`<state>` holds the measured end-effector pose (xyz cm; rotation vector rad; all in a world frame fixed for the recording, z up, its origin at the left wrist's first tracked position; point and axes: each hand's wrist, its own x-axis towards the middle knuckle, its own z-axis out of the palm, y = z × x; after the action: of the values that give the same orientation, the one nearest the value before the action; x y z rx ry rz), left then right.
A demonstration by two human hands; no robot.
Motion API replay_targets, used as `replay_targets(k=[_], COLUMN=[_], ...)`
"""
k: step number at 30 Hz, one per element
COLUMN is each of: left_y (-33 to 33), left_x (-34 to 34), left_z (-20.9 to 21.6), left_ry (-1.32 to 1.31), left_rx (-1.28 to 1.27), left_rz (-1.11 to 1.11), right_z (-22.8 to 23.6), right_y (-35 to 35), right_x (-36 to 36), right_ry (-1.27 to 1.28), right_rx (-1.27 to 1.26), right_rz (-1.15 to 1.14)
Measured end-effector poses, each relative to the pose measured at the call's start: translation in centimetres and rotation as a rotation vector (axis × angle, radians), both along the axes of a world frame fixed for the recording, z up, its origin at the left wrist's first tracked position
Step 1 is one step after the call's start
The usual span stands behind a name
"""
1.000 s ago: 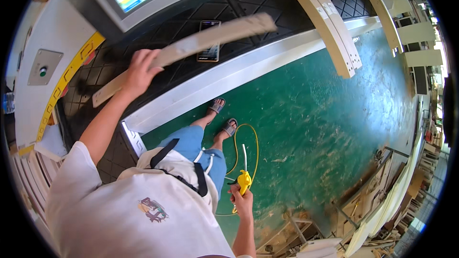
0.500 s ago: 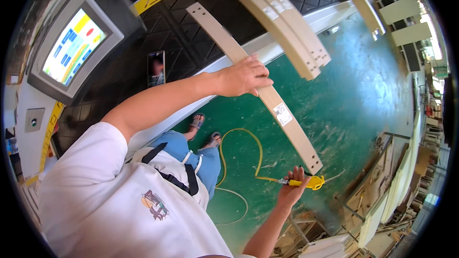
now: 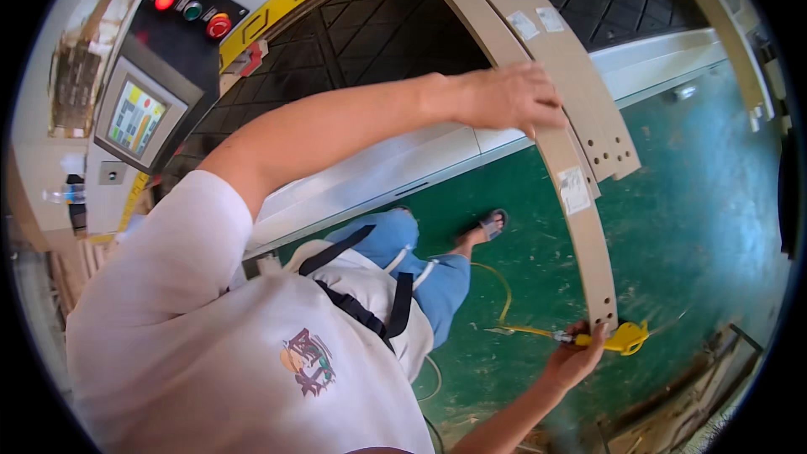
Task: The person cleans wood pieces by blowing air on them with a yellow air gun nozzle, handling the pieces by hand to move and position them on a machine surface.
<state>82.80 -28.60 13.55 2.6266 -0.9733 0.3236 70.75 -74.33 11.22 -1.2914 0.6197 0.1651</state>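
Observation:
My left hand (image 3: 517,101) is closed over the upper part of a long, narrow wooden board (image 3: 595,248) with a white label and drilled holes near its end. In my right hand (image 3: 576,361) is a yellow air blow gun (image 3: 626,338), and the fingers also touch the board's near end. A yellow hose (image 3: 506,298) runs from the gun down to the floor. The held board lies along the left side of other labelled wooden boards (image 3: 584,88), which jut past the edge of the black machine bed (image 3: 370,34).
A control panel (image 3: 195,13) with red and green buttons and a small screen (image 3: 136,118) stands at the left. Another board (image 3: 714,21) overhangs at the far right. Wood offcuts (image 3: 672,408) lie at the lower right on the green floor (image 3: 672,235).
My view has turned, and the screen sits farther left. The held board has moved up beside the other boards, both hands going with it. The blow gun stays in my right hand.

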Motion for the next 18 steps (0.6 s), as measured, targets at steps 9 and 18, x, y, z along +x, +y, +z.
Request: replay_targets(k=[9,18], left_y=[6.6,10.6], left_x=[3.3,9.1], left_z=[-1.1,-0.1], left_ry=[0.076,0.089], left_rx=[0.185,0.215], left_rz=[0.277,0.280], right_z=[-1.4,-0.7], right_y=[4.3,8.1], right_x=[11.0,17.3], right_ry=[0.059,0.004], right_rx=[-0.013,-0.048], right_rz=[0.448,0.627])
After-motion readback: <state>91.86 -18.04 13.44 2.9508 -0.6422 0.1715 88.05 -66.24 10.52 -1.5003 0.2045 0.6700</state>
